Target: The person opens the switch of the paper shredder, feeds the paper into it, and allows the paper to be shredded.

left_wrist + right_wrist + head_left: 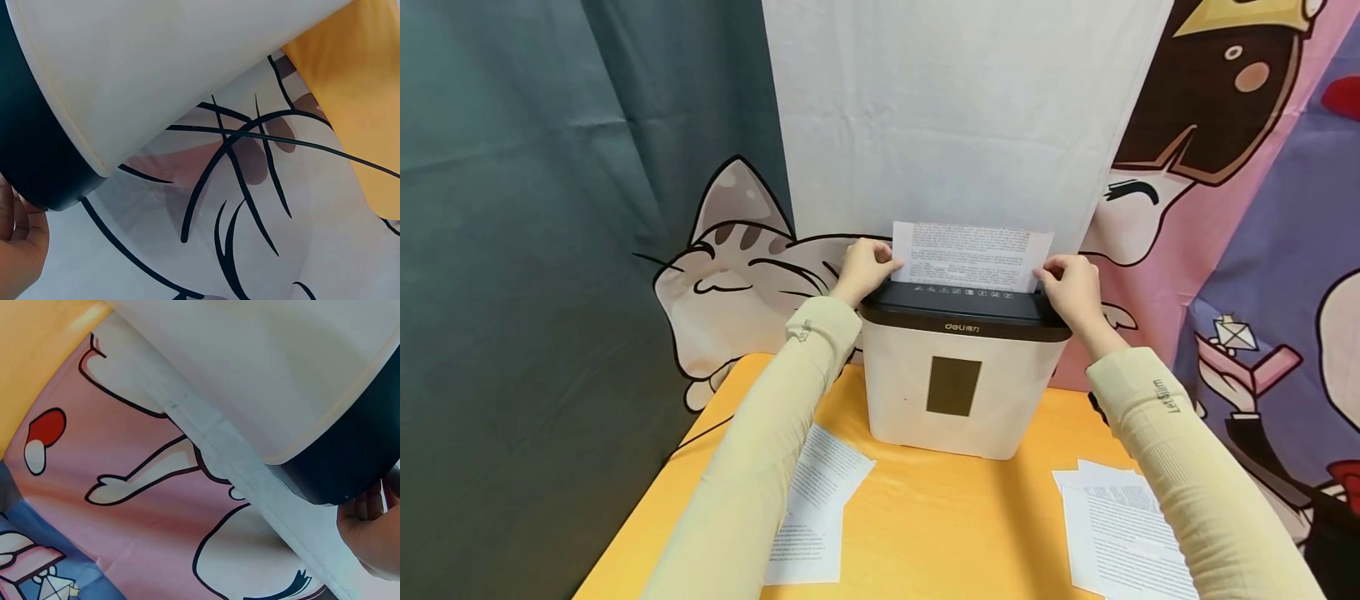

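Note:
A printed sheet of paper [966, 257] stands upright with its lower edge in the top slot of a white paper shredder [895, 392] with a dark lid. My left hand [867, 268] pinches the sheet's left edge between thumb and fingers, just over the lid. At the opposite edge, my right hand [1070, 285] pinches the sheet in the same way. In the left wrist view, part of the left hand [22, 244] shows beside the dark lid. The right wrist view has the right hand [372, 531] by the lid's corner; the sheet is hidden there.
Printed sheets [820, 508] lie on the yellow table [940, 533] at the left, partly under the left sleeve. Another stack of sheets [1120, 533] lies at the right. A black cord [700, 435] crosses the table's left edge. Cartoon-printed cloth [955, 108] hangs behind the shredder.

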Available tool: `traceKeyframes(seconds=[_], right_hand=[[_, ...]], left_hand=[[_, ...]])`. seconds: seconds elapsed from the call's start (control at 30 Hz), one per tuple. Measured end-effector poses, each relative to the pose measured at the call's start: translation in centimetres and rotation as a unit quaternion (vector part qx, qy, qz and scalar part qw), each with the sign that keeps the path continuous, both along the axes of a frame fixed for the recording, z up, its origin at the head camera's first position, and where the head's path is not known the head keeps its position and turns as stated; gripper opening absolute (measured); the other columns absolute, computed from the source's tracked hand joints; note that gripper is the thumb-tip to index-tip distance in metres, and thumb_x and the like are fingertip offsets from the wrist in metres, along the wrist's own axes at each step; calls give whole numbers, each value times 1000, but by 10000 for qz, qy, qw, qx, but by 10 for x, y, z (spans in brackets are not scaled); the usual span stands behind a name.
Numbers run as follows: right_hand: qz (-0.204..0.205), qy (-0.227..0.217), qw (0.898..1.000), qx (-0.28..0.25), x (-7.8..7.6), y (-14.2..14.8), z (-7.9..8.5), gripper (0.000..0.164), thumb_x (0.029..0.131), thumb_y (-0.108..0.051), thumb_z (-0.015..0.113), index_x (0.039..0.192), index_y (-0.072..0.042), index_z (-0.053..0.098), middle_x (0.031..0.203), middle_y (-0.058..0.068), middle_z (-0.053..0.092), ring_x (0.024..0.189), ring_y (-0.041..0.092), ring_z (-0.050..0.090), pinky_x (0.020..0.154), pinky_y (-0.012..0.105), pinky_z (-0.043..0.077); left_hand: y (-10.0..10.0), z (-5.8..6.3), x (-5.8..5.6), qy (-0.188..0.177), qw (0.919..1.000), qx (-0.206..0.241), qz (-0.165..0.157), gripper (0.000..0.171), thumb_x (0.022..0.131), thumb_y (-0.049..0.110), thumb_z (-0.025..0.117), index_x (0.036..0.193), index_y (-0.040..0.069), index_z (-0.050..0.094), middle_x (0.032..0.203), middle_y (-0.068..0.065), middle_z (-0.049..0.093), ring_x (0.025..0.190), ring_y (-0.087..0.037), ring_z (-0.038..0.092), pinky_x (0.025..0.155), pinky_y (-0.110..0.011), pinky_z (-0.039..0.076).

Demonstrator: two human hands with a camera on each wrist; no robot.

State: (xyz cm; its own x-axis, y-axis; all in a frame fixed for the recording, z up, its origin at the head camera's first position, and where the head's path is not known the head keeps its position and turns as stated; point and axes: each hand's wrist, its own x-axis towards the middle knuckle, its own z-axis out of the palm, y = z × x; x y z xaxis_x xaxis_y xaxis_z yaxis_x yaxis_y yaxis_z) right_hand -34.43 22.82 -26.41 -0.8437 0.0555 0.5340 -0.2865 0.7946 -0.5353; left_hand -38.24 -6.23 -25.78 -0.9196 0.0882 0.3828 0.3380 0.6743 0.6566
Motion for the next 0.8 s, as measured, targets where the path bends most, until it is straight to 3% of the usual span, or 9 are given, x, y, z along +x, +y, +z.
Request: traceKeyframes(seconds=[0.5, 0.8], right_hand=[[153, -134, 9995, 261, 1, 3, -5, 18, 90, -5, 59, 91, 11, 67, 86, 29, 64, 78, 35, 54, 71, 40, 41], [190, -76, 9996, 207, 1, 2, -5, 15, 90, -4, 59, 86, 9, 65, 81, 27, 63, 75, 33, 51, 69, 37, 38]], left_hand=[[-3, -4, -2, -51, 9998, -178, 101, 22, 88, 19, 67, 97, 0, 69, 100, -13, 70, 96, -26, 63, 90, -36, 46], [0, -4, -2, -6, 9999, -140, 50, 20, 87, 19, 67, 98, 1, 70, 100, -13, 70, 96, -25, 63, 90, -36, 46]])
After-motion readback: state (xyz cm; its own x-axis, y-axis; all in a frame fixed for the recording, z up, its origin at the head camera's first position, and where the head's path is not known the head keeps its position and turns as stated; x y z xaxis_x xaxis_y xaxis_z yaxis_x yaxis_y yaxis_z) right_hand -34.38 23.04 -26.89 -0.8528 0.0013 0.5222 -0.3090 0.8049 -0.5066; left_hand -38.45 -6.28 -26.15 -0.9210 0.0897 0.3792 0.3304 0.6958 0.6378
